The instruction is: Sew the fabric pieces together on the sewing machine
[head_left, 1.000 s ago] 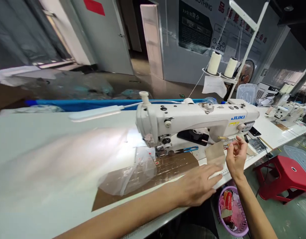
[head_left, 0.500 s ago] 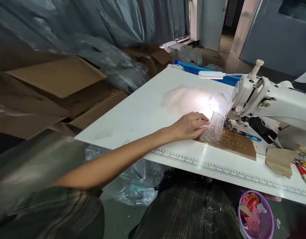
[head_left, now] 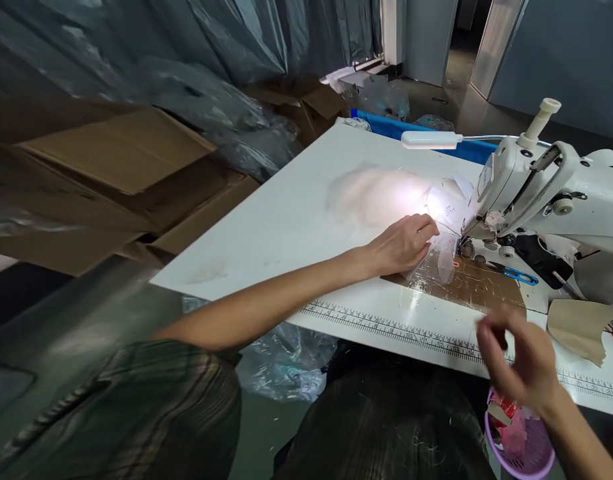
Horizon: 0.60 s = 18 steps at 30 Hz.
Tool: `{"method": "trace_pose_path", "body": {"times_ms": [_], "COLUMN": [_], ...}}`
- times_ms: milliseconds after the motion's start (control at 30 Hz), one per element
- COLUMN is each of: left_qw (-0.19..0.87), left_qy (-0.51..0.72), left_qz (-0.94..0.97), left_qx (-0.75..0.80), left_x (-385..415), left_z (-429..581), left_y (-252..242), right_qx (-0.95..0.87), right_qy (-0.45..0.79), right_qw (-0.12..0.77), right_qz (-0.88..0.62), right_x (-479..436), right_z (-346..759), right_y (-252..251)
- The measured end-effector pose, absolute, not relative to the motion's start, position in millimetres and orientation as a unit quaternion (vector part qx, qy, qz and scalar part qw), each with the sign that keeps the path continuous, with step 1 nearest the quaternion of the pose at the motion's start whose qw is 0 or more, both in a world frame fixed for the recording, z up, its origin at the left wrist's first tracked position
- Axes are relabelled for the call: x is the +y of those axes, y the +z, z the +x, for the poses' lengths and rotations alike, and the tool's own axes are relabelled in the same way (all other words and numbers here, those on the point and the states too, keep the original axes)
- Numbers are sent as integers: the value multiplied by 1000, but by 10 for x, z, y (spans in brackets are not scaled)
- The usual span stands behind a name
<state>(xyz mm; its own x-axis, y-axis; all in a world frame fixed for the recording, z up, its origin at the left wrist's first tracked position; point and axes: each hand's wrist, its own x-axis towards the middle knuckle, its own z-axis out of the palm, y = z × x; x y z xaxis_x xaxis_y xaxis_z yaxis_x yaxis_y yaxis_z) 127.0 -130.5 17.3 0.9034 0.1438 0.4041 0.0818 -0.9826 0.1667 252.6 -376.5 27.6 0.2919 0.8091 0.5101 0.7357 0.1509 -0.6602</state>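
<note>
My left hand [head_left: 409, 243] is on the table just left of the sewing machine [head_left: 526, 187]. Its fingers are curled down and closed on the edge of a clear plastic piece [head_left: 439, 263], which reaches up to the needle area. Over the ruler strip at the table's front edge, my right hand [head_left: 524, 357] hovers, blurred, thumb and fingers bent together in a pinch. Whatever lies between its fingertips is too smeared to make out. Under the plastic is a brown board [head_left: 486, 287] with loose threads on it.
Blue thread snips [head_left: 514, 273] lie beside the machine base, near a torn brown paper piece [head_left: 581, 330]. A lamp [head_left: 431, 139] lights white pieces [head_left: 449, 203] behind the needle. A purple basket [head_left: 529, 460] of scraps stands below; cardboard boxes [head_left: 121, 153] are at left.
My right hand has come into view at the lower right, over the table's front edge. The left hand's fingers have curled in more on the plastic. The view has shifted slightly.
</note>
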Motion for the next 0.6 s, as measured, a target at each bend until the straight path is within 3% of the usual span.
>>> {"method": "trace_pose_path", "body": {"times_ms": [267, 433, 600], "left_qw": [231, 227, 118], "left_qy": [142, 112, 158], "left_qz": [960, 967, 979], "left_qx": [-72, -22, -51], "left_x": [-1299, -1317, -1411], "left_z": [1376, 1360, 1310], "left_y": [128, 208, 166], "right_qx": [-716, -713, -711], "right_qy": [32, -2, 4], "right_qw": [212, 211, 219], "right_qz": [-664, -668, -668], "right_x": [-2937, -2980, -2988], "right_z": [3082, 3078, 3065], "right_y": [106, -25, -28]}}
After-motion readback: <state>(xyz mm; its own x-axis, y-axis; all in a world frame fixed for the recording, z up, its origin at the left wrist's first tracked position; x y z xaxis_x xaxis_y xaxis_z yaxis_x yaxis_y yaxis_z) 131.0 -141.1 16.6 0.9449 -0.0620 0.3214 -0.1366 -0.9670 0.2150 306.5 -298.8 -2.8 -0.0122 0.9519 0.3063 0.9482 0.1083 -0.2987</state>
